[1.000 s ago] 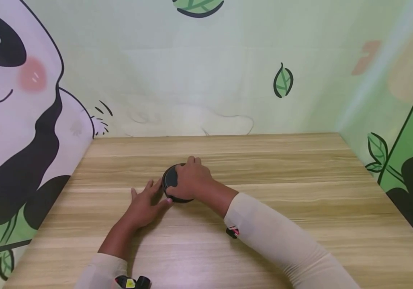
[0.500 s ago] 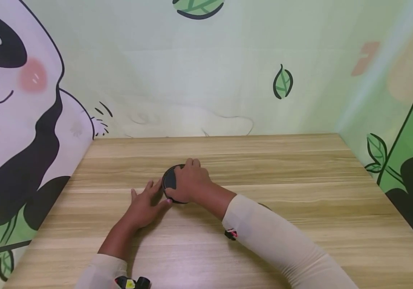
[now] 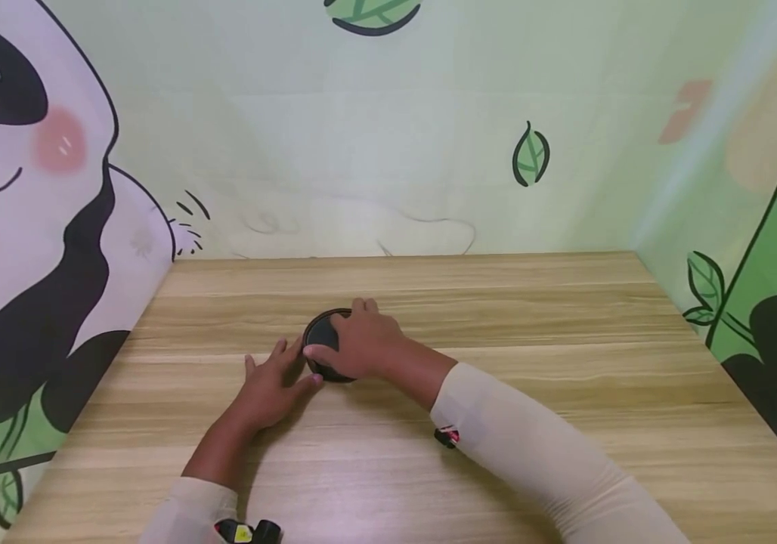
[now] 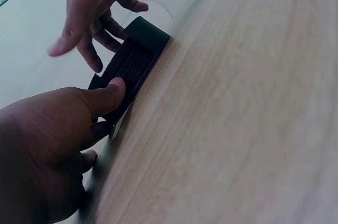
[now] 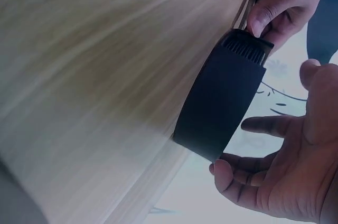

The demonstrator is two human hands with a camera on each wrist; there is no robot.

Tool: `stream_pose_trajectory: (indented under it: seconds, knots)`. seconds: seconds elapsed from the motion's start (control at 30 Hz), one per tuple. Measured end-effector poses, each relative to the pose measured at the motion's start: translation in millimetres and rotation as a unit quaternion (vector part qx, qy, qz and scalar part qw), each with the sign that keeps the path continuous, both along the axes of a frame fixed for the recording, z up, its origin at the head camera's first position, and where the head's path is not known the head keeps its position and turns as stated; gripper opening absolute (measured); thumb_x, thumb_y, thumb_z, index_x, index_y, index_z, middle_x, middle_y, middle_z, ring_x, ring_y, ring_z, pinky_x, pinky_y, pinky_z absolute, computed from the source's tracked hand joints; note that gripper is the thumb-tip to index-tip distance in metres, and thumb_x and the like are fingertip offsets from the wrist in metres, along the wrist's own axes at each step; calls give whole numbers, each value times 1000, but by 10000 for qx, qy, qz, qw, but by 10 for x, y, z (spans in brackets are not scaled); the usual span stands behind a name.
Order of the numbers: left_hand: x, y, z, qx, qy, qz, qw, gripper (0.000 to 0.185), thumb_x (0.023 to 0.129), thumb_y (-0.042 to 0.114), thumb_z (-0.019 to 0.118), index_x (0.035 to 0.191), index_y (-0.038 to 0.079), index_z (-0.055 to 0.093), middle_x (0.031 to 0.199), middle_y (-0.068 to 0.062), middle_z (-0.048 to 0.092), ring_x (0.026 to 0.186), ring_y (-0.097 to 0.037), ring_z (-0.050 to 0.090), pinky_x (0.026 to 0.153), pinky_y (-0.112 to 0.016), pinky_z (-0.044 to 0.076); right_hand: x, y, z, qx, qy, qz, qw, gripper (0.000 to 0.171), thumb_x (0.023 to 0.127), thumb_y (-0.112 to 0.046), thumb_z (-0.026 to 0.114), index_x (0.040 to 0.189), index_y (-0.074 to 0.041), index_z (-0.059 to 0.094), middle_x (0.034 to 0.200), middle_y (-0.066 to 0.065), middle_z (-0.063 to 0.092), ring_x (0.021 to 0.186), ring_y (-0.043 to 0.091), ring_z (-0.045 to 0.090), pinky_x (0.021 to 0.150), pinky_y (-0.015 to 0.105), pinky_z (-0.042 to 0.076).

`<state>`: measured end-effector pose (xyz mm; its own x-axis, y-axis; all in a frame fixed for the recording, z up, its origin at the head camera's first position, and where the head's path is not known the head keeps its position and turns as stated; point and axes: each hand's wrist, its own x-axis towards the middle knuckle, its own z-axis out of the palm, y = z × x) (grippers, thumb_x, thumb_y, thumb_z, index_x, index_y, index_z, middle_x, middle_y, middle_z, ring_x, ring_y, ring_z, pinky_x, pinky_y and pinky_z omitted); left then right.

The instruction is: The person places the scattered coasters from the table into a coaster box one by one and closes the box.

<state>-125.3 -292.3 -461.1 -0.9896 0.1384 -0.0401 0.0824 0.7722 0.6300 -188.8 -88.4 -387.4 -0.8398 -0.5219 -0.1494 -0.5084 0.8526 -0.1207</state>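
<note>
A round black coaster holder (image 3: 321, 334) stands on the wooden table. Through a gap in its side wall, ribbed edges like a stack of thin discs (image 4: 132, 64) show in the left wrist view. My left hand (image 3: 271, 389) holds its near left side, the thumb lying against the ribbed edges. Over the top of the holder spreads my right hand (image 3: 369, 346), covering its right part. In the right wrist view that hand (image 5: 296, 166) has loosely bent fingers near the holder's upper rim, thumb and forefinger apart; whether a fingertip touches the rim is unclear.
The wooden table (image 3: 531, 325) reaches back to a pale green wall sheet (image 3: 361, 136) printed with leaves and a panda. Similar printed walls flank it left and right. Small cameras are strapped to both sleeved wrists.
My right hand has shifted slightly to the right, and its thumb now stretches out further from the fingers. The left hand and the coaster holder stay in place.
</note>
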Motion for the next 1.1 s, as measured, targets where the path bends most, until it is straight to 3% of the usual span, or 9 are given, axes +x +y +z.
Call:
stream_pose_trajectory:
  seconds: [0.27,0.57,1.1]
  knots:
    - [-3,4,0,-38,-7,18,10000,85,107,45,68,173,6,29,174,-26,35,168,-52,16,124,-86,-13,-38,234,-6,-829,-522,71,9952,83,108,-76,35,168,-20,44,167,25,45,150,39,48,111,59,56]
    - [-4,10,1,-33,12,30,10000,85,107,43,69,173,7,29,173,-25,37,168,-52,16,124,-86,-14,23,610,81,-1406,-958,-3,9854,76,113,-65,39,170,-14,41,164,27,46,148,43,51,118,62,51]
    - [3,-4,-22,9,-74,37,10000,88,106,45,70,173,8,27,176,-27,30,168,-51,15,127,-82,-16,313,1320,66,-1438,-1200,28,9823,77,110,-60,54,169,-12,43,171,25,40,159,46,43,126,67,42]
